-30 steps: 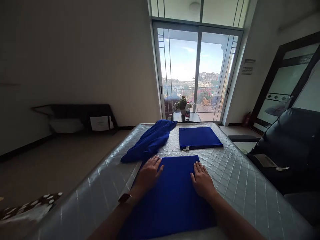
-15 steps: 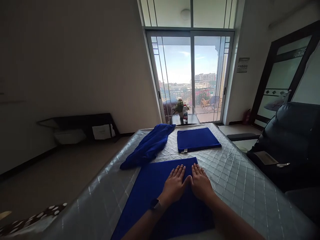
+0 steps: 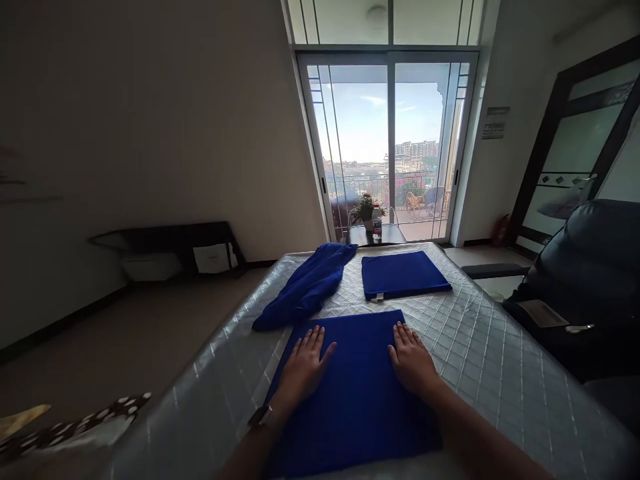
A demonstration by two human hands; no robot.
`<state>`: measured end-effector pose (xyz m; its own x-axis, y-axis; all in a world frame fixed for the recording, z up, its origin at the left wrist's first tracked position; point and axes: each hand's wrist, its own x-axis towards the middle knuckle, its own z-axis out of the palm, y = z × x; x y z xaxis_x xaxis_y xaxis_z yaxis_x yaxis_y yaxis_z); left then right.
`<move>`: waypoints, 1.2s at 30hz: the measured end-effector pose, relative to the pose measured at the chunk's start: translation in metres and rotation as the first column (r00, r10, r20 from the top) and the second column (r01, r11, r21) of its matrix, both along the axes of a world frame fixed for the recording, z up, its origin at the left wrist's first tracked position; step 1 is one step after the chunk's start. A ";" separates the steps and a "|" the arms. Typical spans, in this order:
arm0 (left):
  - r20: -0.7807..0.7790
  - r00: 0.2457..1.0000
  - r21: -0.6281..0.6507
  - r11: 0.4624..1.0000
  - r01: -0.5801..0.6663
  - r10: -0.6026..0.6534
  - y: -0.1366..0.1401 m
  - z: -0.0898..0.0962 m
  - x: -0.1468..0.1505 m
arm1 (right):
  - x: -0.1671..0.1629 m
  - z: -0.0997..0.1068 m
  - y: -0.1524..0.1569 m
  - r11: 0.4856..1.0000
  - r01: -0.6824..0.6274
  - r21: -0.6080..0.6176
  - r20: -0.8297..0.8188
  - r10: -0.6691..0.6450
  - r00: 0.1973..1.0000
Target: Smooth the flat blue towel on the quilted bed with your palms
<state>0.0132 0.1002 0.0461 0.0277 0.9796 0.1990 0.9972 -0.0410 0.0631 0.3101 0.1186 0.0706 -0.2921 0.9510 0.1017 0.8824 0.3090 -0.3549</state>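
A blue cloth (image 3: 357, 393) lies spread flat in front of me on a silver quilted bed cover (image 3: 470, 360). My left hand (image 3: 305, 363) rests flat on its left side, fingers stretched out and thumb apart. On the right edge lies my right hand (image 3: 413, 357), also flat with the fingers extended. Farther off, a neatly folded blue cloth (image 3: 405, 275) with a small white tag sits at the right. A crumpled blue cloth (image 3: 310, 287) is heaped at the far left, its near end close to the flat one.
Beyond the bed stands a small dark table (image 3: 357, 235) with a potted plant (image 3: 367, 210) and a water bottle (image 3: 377, 225), before a sliding glass door (image 3: 390, 147). A dark armchair (image 3: 590, 267) is at the right. Brown polka-dot fabric (image 3: 100, 420) shows at the lower left.
My left hand has slid left across the cloth, away from my right hand, which stays by the right edge. The view has shifted slightly.
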 end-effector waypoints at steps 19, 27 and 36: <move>0.064 0.992 0.014 0.994 -0.108 0.107 -0.005 0.003 -0.026 | 0.000 0.009 -0.005 0.999 -0.019 -0.031 0.101 0.022 0.995; 0.044 0.995 0.054 0.994 -0.095 0.093 0.000 -0.009 -0.032 | -0.006 0.011 -0.031 0.996 0.027 -0.086 0.081 -0.020 0.997; 0.028 0.997 0.054 0.996 -0.077 0.075 0.002 -0.013 -0.036 | -0.004 0.018 -0.033 0.994 0.011 -0.110 0.066 -0.003 0.998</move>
